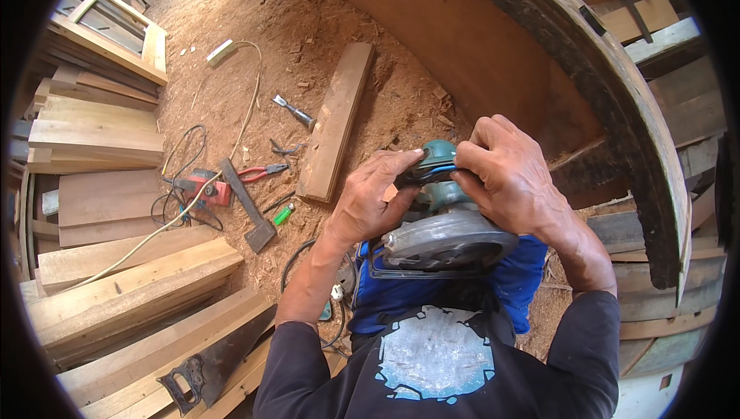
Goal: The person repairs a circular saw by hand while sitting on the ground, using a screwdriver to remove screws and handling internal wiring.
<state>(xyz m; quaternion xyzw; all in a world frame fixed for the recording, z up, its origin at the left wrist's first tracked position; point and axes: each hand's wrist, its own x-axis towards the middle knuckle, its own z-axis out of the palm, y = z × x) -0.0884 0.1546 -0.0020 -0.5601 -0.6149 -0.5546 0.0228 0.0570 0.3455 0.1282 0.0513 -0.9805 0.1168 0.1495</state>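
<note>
A circular saw [451,242] with a teal body and a grey metal blade guard rests on my lap, over blue trousers. My left hand [372,194] closes on the left side of its teal handle, thumb and fingers pressed against it. My right hand [505,176] has its fingers curled and its thumb pressed in at the right side of the same handle. Between the two hands runs a short blue wire [438,171] beside dark parts at the handle. My fingers partly hide the wire's right end.
On the sawdust floor lie a wooden plank [337,122], a chisel [294,111], red pliers [262,173], a hammer [248,207], a green lighter [284,214] and a red power tool [202,187]. Stacked boards [131,265] and a handsaw [212,365] are left. A curved wooden piece [609,72] arches at right.
</note>
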